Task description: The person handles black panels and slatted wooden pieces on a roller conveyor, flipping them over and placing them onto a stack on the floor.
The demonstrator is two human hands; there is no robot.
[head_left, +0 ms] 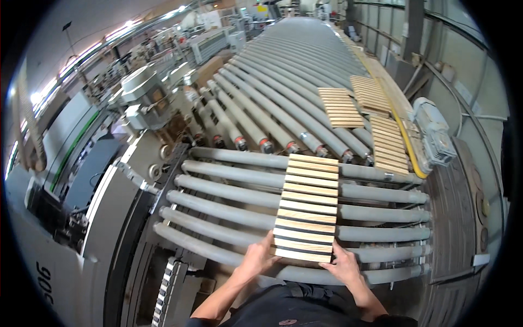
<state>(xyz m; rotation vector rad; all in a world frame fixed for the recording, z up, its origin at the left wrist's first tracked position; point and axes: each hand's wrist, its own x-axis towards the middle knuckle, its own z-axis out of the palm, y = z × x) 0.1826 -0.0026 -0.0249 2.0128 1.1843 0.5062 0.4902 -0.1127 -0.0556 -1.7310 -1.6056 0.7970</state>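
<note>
A long slatted wooden panel (306, 207), pale strips with dark gaps between them, lies lengthwise away from me over the grey rollers (229, 192). At its near left corner my left hand (258, 258) is closed on the edge, the fingertips partly hidden at the side. My right hand (345, 265) grips the near right corner, thumb at the front edge. The panel's far end reaches the last roller of this near section.
Similar slatted pieces sit at the right of the long roller conveyor (294, 60): one piece (340, 108), a stack (370, 95) and another (389, 144). A yellow rail (409, 147) and a grey motor (433, 131) border them. Machinery (144, 90) stands left.
</note>
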